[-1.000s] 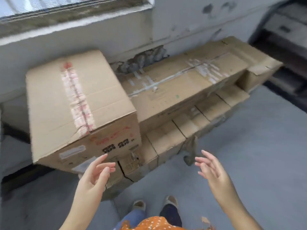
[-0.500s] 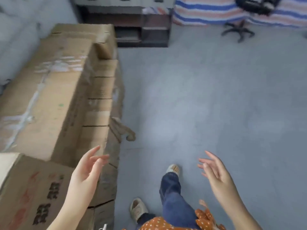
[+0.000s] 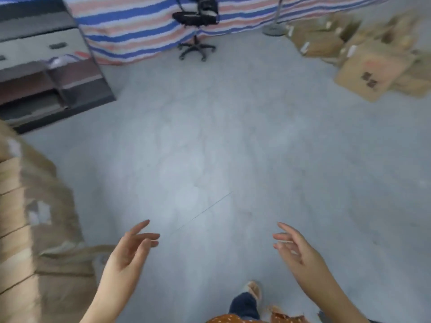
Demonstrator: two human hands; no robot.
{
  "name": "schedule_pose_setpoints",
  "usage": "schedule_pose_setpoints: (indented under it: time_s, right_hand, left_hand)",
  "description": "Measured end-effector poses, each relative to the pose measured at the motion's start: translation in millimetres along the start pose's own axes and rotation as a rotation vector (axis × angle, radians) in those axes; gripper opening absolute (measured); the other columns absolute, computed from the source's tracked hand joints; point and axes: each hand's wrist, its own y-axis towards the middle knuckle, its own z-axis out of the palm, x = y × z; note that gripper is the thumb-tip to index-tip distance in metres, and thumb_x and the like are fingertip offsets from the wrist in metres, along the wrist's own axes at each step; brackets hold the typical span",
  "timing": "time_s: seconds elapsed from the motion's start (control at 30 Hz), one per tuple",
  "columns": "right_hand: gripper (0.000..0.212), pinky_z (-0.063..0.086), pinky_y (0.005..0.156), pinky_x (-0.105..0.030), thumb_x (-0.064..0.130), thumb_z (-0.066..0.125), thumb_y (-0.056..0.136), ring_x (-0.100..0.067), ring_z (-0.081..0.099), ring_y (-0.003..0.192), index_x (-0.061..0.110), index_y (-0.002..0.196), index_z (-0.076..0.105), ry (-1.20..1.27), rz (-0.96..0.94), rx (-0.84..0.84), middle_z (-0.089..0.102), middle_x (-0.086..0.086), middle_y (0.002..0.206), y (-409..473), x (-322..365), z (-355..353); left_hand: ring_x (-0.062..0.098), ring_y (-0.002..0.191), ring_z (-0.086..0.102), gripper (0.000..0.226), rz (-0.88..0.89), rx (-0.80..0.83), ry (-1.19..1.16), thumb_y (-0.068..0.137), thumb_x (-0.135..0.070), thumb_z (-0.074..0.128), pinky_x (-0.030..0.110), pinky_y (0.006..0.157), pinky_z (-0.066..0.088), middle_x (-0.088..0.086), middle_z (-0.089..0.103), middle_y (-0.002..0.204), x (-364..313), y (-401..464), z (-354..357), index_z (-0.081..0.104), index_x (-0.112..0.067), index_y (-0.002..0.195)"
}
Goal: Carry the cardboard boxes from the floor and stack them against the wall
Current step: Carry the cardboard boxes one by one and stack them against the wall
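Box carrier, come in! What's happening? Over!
Both hands, left and right, open, empty. Loose brown cardboard boxes far right. Grey floor between clear.

The grey floor (image 3: 210, 141) is wide and bare through the middle, so there is lots of room to pass. Stacked cardboard boxes (image 3: 25, 229) block the left side. A dark drawer cabinet (image 3: 46, 66) stands at the far left. An office chair (image 3: 197, 26) stands far ahead by a striped sheet (image 3: 130, 26). More cardboard boxes (image 3: 363, 57) lie far right.
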Motion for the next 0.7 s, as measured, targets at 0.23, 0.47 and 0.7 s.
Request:
schedule_pose_setpoints:
  time_s: [0.23,0.47,0.7]
  right_hand:
    - [0.032,0.043,0.072,-0.003,0.011,0.053,0.095,-0.008,0.064,0.095,0.031,0.12,0.053,0.046,0.073,-0.255,0.064,0.008,0.107,35,-34,-149]
    - [0.034,0.044,0.074,-0.013,0.011,0.053,0.095,0.003,0.063,0.087,0.034,0.119,0.052,0.137,0.189,-0.459,0.065,0.011,0.107,63,-70,-223]
    - [0.033,0.047,0.074,-0.015,0.009,0.053,0.094,0.002,0.065,0.086,0.032,0.118,0.054,0.17,0.255,-0.565,0.067,0.009,0.104,145,-93,-290]
  left_hand:
    - [0.011,0.087,0.069,0.033,0.053,0.208,-0.132,0.097,-0.004,0.045,0.037,0.088,0.049,-0.001,0.073,0.094,-84,52,178,0.059,-0.029,0.113]
    - [0.01,0.088,0.068,0.033,0.105,0.401,-0.08,0.097,-0.003,0.045,0.036,0.089,0.048,-0.004,0.073,0.096,-141,112,284,0.06,-0.027,0.114]
    - [0.014,0.087,0.07,0.033,0.102,0.47,-0.081,0.095,0.0,0.046,0.029,0.081,0.055,0.0,0.074,0.091,-169,196,385,0.062,-0.023,0.112]
